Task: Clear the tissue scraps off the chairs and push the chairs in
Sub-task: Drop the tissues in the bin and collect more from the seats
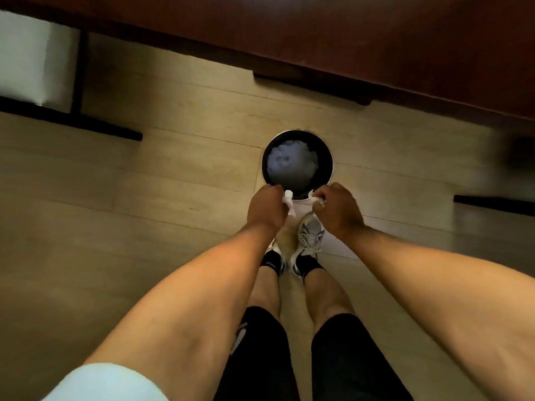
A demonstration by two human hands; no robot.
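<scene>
Both my hands hang over the floor just in front of a round black waste bin [328,157] that holds crumpled white tissue [291,162]. My left hand [266,211] is closed around a white tissue scrap [289,201] that pokes out between the fingers. My right hand [337,211] grips another tissue scrap [316,199], mostly hidden in the fist. The two hands sit side by side at the bin's near rim. A white-seated chair [26,59] with a black frame stands at the far left.
A dark red-brown table [376,33] runs along the top, with black base bars [312,86] on the pale wood floor. Another black bar [492,202] lies at right. My feet in sneakers [308,241] stand right behind the bin.
</scene>
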